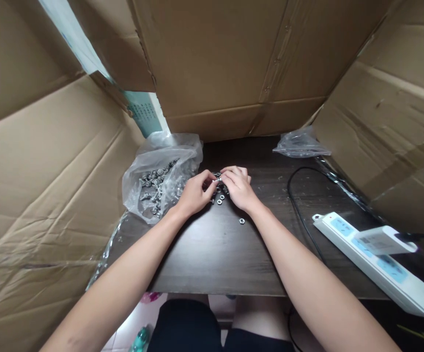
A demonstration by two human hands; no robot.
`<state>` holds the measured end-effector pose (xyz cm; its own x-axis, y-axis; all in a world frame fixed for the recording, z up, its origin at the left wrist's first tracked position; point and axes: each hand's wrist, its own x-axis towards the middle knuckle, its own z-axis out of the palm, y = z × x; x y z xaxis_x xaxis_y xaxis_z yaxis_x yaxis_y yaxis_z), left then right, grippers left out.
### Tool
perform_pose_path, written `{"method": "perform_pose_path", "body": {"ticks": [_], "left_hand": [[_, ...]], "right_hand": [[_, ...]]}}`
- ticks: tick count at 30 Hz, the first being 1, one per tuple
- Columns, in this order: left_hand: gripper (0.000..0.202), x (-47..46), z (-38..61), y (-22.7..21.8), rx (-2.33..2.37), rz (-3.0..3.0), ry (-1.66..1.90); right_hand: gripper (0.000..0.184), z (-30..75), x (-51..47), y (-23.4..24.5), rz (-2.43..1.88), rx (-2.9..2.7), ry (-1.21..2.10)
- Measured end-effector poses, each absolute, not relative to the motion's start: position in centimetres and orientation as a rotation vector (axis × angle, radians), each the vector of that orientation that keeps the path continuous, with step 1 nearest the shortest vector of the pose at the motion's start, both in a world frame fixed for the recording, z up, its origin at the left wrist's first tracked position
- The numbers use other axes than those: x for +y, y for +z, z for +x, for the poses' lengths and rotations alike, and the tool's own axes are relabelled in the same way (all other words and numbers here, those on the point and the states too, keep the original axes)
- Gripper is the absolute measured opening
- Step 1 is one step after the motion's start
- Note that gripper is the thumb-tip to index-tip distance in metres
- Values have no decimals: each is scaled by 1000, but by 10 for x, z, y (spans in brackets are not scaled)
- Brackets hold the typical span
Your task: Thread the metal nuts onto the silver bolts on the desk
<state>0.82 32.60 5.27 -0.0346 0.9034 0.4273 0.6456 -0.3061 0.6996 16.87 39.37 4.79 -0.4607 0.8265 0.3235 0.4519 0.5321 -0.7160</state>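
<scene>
My left hand and my right hand meet at the middle of the dark wooden table, fingers pinched together on a small metal piece between them; whether it is a nut or a bolt is too small to tell. A little pile of loose nuts lies just under the hands. One single nut rests alone nearer to me, beside my right wrist. To the left of my left hand an open clear plastic bag holds several metal bolts and nuts.
Cardboard walls enclose the table at the left, back and right. A second clear bag lies at the back right. A white power strip with a plugged adapter and a black cable occupy the right side.
</scene>
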Motion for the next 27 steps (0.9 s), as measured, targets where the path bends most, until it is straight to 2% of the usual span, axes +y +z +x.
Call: {"method": "perform_pose_path", "body": {"ticks": [6, 13, 27], "left_hand": [[11, 326, 6, 53, 1612, 1954, 1252], [9, 326, 7, 54, 1615, 1973, 1249], [11, 326, 8, 53, 1627, 1963, 1237]], "right_hand": [[15, 170, 394, 49, -1020, -2096, 766], [28, 170, 393, 50, -1030, -2105, 774], [27, 169, 393, 51, -1070, -2068, 729]]}}
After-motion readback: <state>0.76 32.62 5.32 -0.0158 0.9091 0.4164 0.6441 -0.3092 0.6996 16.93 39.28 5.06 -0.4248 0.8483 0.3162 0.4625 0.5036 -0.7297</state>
